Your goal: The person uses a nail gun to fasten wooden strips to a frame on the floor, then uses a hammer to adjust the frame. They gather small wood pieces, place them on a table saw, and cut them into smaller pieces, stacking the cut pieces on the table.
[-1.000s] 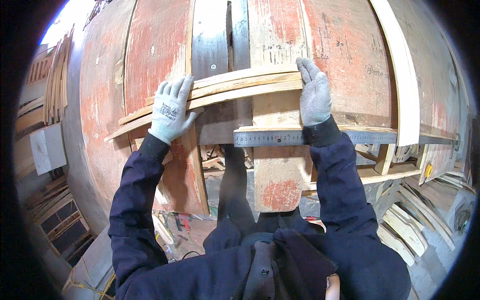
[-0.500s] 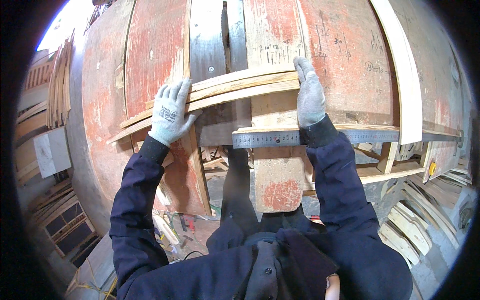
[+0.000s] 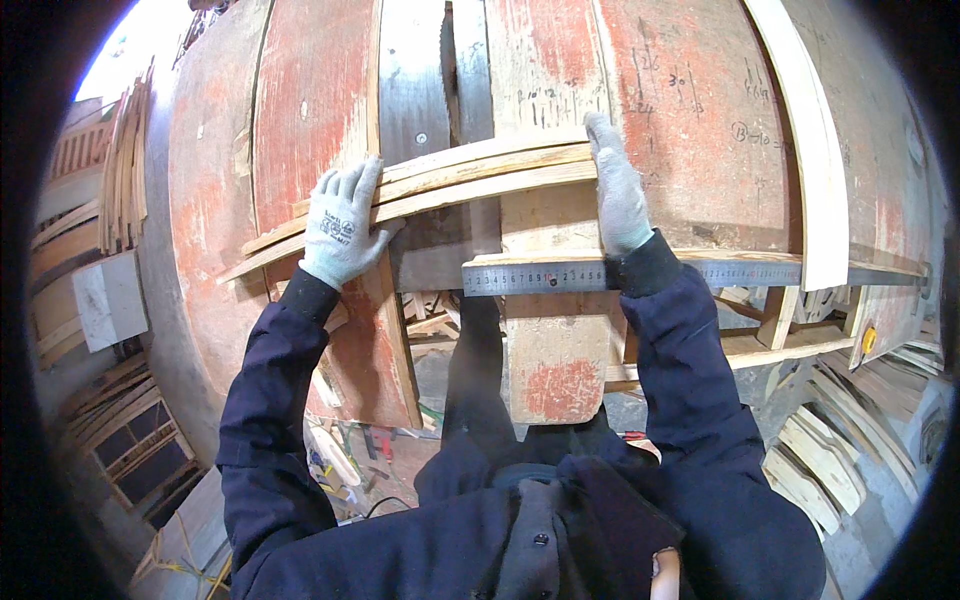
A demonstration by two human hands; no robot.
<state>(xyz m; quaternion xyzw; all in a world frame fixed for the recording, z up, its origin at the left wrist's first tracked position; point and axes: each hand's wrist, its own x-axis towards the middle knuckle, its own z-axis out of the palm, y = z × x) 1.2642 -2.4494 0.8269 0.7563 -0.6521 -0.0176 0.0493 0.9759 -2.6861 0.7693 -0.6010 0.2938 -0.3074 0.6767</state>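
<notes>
Several narrow wooden strips (image 3: pixel 490 168) lie side by side across the worn red workbench, slightly bowed and stepped at their left ends. My left hand (image 3: pixel 343 222), in a pale grey glove, grips them near the left, fingers over the strips and thumb spread on the near side. Flat and upright against their right ends stands my right hand (image 3: pixel 622 190), also gloved, with its fingers stretched out. Beneath my right wrist a metal ruler (image 3: pixel 530 279) runs along a wooden edge strip; the sleeve hides part of it.
A dark metal plate with a slot (image 3: pixel 420 95) is set into the bench (image 3: pixel 700 110). A long pale board (image 3: pixel 815 150) crosses the right side. Shaped wooden pieces (image 3: pixel 815 455) lie at lower right. Thin strips (image 3: pixel 122 170) lean at the far left.
My right hand has tilted a little, its wrist shifting slightly right while the fingertips stay by the strip ends. My left hand and the strips look nearly unchanged.
</notes>
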